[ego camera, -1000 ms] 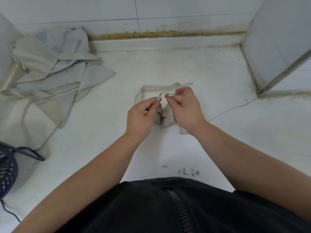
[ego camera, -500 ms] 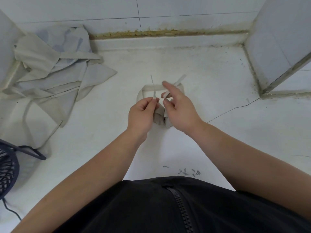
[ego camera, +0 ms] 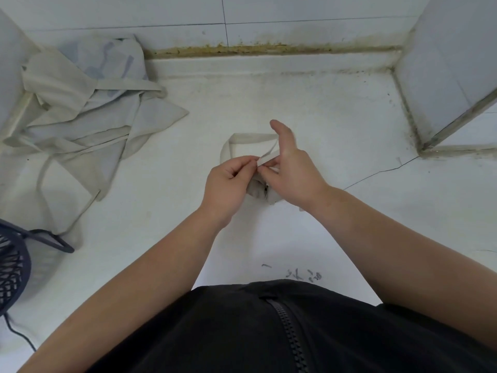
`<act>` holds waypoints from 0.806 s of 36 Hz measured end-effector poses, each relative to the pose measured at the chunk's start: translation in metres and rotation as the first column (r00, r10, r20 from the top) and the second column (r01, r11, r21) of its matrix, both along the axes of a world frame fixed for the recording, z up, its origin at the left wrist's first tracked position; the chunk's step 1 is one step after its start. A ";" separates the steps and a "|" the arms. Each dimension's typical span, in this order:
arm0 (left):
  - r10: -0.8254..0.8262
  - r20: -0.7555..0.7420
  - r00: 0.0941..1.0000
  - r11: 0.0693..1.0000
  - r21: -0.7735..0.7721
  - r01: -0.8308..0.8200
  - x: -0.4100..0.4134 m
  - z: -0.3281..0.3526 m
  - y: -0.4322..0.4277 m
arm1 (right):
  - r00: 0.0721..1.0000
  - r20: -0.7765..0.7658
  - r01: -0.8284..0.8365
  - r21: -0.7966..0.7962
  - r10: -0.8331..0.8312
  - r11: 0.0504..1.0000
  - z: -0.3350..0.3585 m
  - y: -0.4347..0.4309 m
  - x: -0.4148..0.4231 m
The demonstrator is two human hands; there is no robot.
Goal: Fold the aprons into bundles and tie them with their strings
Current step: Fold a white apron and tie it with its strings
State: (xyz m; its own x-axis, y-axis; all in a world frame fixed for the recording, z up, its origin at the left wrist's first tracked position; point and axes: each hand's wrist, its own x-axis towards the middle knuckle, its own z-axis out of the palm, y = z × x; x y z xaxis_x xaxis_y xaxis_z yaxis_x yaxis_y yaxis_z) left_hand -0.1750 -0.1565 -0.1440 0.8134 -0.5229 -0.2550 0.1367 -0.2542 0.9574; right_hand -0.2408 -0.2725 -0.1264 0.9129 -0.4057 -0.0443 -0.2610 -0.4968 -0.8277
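Closest in, a black zip-up top [ego camera: 282, 332] fills the bottom edge, zip running down its middle. Just past it, dark scribbled marks [ego camera: 298, 274] sit on the white counter [ego camera: 150, 211], too faint and smeared to read. Both bare forearms reach forward to mid-counter. The left hand [ego camera: 228, 181] is curled, thumb and forefinger pinching the end of a flat pale string [ego camera: 267, 157]. The right hand [ego camera: 293, 170] is right against it, forefinger sticking straight out while thumb and lower fingers close on the same string. Tucked under and between the two hands lies the apron bundle [ego camera: 258, 188], small and wadded, resting on the counter. A strap loop [ego camera: 250, 137] arcs out just beyond the knuckles. Off to the left edge, a dark mesh basket [ego camera: 10, 267] with a thin cable [ego camera: 18, 335] trailing below. Further left and back, a loose pile of aprons [ego camera: 88, 114] sprawls into the corner, straps trailing. To the right, a crack [ego camera: 382, 172] runs across the counter. At the back, the tiled wall [ego camera: 295, 12], brown grime along its base.
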 end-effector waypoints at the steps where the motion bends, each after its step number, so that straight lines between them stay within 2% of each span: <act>1: -0.032 0.001 0.999 0.999 -0.005 0.032 0.000 0.001 0.001 | 1.000 -0.008 -0.003 -0.002 0.003 1.000 0.001 0.000 0.000; 6: -0.127 0.090 0.988 0.992 0.032 0.124 0.000 0.007 0.005 | 0.992 -0.096 -0.088 -0.080 0.080 0.993 0.003 -0.001 0.003; 11: -0.127 0.125 0.984 0.992 0.033 0.124 0.005 0.003 0.004 | 0.993 -0.044 -0.112 -0.030 0.111 0.993 -0.002 -0.003 0.000; 13: -0.074 0.067 0.995 0.997 0.018 0.073 0.005 0.002 0.001 | 0.999 -0.016 -0.032 0.067 0.033 0.997 -0.003 -0.003 -0.002; 15: -0.012 -0.087 0.996 0.999 -0.050 0.007 0.005 0.000 -0.002 | 0.998 -0.004 0.061 0.147 -0.061 0.987 -0.004 -0.002 -0.003; 17: -0.011 -0.218 0.976 0.991 -0.130 -0.018 0.005 -0.001 -0.003 | 0.995 -0.015 0.097 0.141 -0.096 0.985 -0.004 -0.002 -0.004; 21: -0.088 -0.302 0.949 0.975 -0.222 0.020 0.005 -0.002 -0.001 | 0.994 -0.052 0.103 0.149 -0.096 0.984 -0.003 -0.001 -0.003; 24: -0.119 -0.262 0.958 0.979 -0.193 0.068 0.006 -0.003 0.000 | 0.994 -0.090 0.063 0.099 -0.054 0.993 0.001 -0.004 0.000; 27: -0.166 -0.169 0.972 0.982 -0.121 0.147 0.008 -0.002 0.000 | 0.994 -0.104 0.053 0.175 -0.035 0.983 0.005 -0.009 0.003; 29: -0.191 -0.129 0.973 0.980 -0.088 0.181 0.010 0.000 -0.002 | 0.998 -0.058 0.033 0.228 -0.021 0.973 0.006 -0.011 0.002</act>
